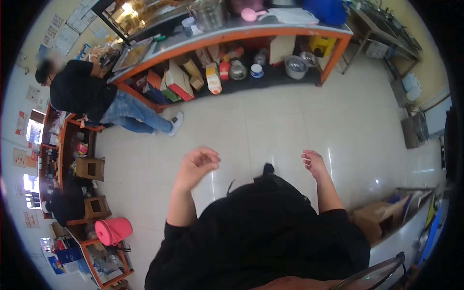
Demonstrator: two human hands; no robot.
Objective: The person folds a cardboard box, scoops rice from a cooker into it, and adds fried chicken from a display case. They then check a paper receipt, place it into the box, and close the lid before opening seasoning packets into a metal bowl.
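Note:
My left hand [197,166] is raised in front of my body, its fingers loosely curled with a gap between them and the thumb. Nothing shows in it. On the other side my right hand [314,163] hangs over the tiled floor [270,121], fingers slightly bent and apart, also holding nothing. Neither hand touches anything. My black shirt [256,232] fills the lower middle. Ahead of both hands stands a long orange-edged counter [241,35] with a steel pot [208,13] and a pink ladle [251,14] on top.
A person in black [79,87] stands at the counter's left end; another person [67,200] is lower left. Boxes and metal bowls [296,67] fill the lower shelf. Stools [91,168] and a pink bucket [114,230] stand left, a cardboard box [379,217] right.

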